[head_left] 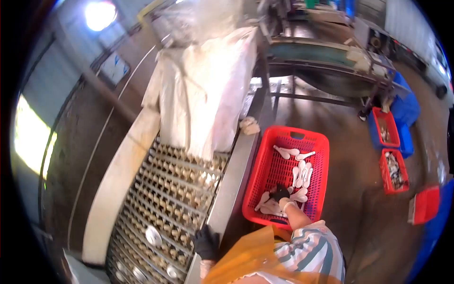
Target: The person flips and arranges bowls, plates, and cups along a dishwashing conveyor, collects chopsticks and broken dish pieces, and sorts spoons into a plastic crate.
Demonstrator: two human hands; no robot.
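My left hand (205, 242), in a black glove, rests on the metal side rail (232, 187) of a roller conveyor (172, 189). Its fingers lie stretched over the rail and hold nothing visible. Inside a red plastic basket (323, 163), my black-gloved right hand (281, 193) reaches down among white ceramic soup spoons (302, 171). Its fingertips are hard to make out against the spoons, so I cannot see whether it grips one. Several spoons lie around that hand, and others sit toward the basket's far end.
White round pieces (153, 235) lie on the conveyor's near end. A pale cloth sheet (203, 90) hangs over its far part. Crumpled beige material (249, 126) sits on the rail. Smaller red baskets (394, 171) and blue crates (405, 109) stand at right.
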